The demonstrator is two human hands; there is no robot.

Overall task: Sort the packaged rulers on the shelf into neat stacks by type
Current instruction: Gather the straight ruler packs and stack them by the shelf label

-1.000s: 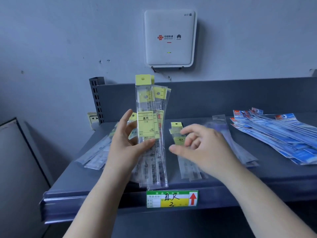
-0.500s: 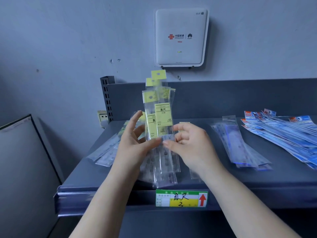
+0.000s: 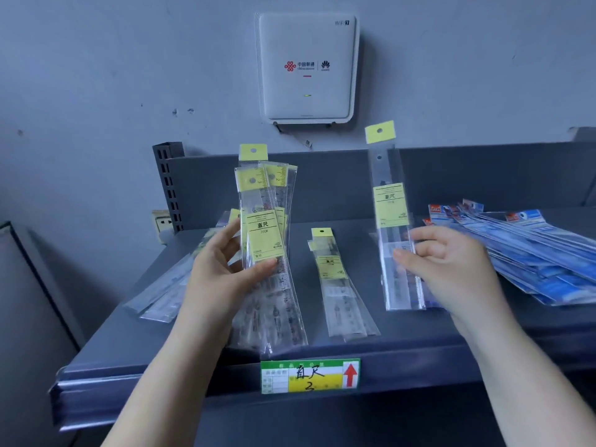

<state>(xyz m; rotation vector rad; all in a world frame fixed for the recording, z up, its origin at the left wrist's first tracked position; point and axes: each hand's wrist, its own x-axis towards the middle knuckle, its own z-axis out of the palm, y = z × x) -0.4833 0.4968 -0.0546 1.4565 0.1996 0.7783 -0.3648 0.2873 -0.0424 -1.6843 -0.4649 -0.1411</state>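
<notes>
left hand (image 3: pixel 222 272) grips fanned bundle of yellow-label rulers (image 3: pixel 264 233), upright over shelf (image 3: pixel 403 337) front-left. right hand (image 3: pixel 451 269) pinches single yellow-label ruler (image 3: pixel 392 221), upright, well apart from bundle. small yellow-label stack (image 3: pixel 335 285) flat on shelf betw. hands. blue-pkg rulers (image 3: pixel 532 246) spread at right; clear pkgs (image 3: pixel 164 295) at left edge. price tag (image 3: pixel 309 375) on shelf lip.
</notes>
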